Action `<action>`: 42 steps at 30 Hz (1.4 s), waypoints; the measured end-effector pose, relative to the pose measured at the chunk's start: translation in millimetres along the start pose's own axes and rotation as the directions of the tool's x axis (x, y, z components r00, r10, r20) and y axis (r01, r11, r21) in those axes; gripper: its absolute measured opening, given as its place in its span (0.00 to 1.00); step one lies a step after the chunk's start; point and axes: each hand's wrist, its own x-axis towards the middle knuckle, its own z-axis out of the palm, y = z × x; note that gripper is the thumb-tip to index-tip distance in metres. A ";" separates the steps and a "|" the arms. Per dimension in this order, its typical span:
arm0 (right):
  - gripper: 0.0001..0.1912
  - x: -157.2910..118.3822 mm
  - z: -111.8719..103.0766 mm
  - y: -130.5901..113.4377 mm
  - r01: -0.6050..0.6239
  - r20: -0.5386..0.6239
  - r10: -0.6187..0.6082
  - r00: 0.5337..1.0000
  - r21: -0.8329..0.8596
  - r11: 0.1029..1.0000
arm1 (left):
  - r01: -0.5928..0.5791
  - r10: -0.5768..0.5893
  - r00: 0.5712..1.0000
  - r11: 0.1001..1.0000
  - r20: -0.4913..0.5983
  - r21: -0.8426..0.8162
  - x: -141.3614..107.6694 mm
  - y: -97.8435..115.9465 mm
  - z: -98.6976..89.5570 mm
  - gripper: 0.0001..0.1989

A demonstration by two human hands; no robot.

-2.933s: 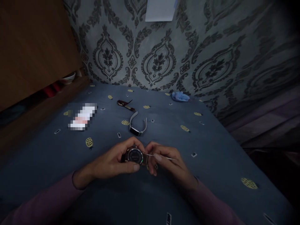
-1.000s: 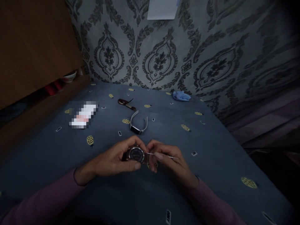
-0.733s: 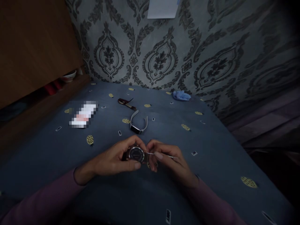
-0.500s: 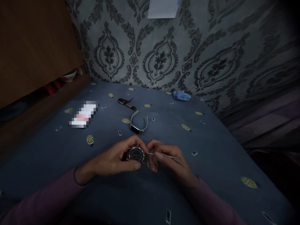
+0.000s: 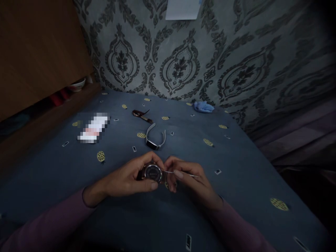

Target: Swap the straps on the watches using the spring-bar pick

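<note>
The left hand (image 5: 126, 180) is closed around a round silver wristwatch with a dark dial (image 5: 153, 172). Just beside it, the right hand (image 5: 187, 178) pinches a thin metal pin (image 5: 181, 173), whose tip touches the watch edge, above the blue patterned bed cover (image 5: 236, 168).

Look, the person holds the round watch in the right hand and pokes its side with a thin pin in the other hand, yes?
Not quite. The head view shows the round watch in the left hand, not the right. The thin pin is pinched in the right hand, with its tip at the side of the watch.
</note>
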 end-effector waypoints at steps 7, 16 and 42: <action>0.19 -0.7 -0.7 0.1 -0.014 0.005 0.014 1.000 -0.030 0.999 | -0.003 0.003 1.000 1.000 0.002 -0.002 1.3 0.7 0.7 0.13; 0.20 1.7 2.5 -6.9 -0.022 0.046 0.026 0.999 -0.077 0.997 | 0.012 -0.013 1.000 1.000 0.018 0.011 0.4 -0.5 1.2 0.14; 0.19 14.3 17.8 -24.2 0.201 0.008 -0.222 0.975 -0.458 0.866 | -0.142 0.174 0.955 0.979 -0.241 0.145 6.3 -2.2 1.4 0.11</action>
